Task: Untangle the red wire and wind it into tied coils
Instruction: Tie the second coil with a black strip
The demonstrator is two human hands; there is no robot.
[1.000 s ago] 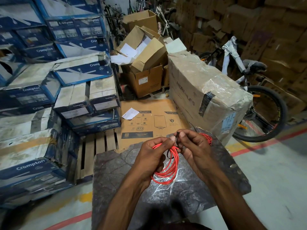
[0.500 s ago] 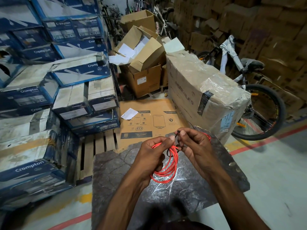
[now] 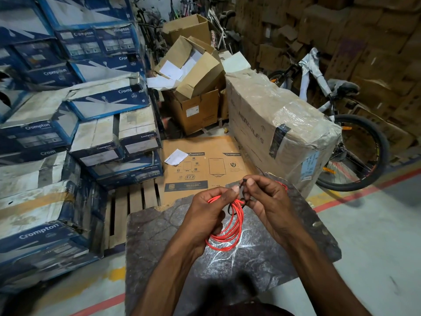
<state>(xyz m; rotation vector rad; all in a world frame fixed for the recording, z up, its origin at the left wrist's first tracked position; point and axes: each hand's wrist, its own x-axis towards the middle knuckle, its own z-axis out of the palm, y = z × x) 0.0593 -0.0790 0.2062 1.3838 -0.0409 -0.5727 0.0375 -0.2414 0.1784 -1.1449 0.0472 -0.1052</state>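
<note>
A coil of red wire (image 3: 230, 231) hangs in several loops above a dark stone slab (image 3: 159, 229). My left hand (image 3: 209, 210) grips the top of the coil, thumb and fingers closed around the loops. My right hand (image 3: 268, 201) pinches a thin black tie (image 3: 243, 184) between thumb and forefinger at the coil's top; the tie loops around the red strands just below. More red wire (image 3: 282, 184) shows behind my right hand on the slab, mostly hidden.
Stacked blue and white Crompton boxes (image 3: 68, 142) fill the left. A flat brown carton (image 3: 205, 165) lies beyond the slab on a wooden pallet (image 3: 129, 206). A large wrapped box (image 3: 278, 126) and a bicycle (image 3: 350, 142) stand at the right.
The hands hold nearly the same pose over the slab. My right fingers have shifted slightly on the black tie at the coil's top. The coil hangs as before.
</note>
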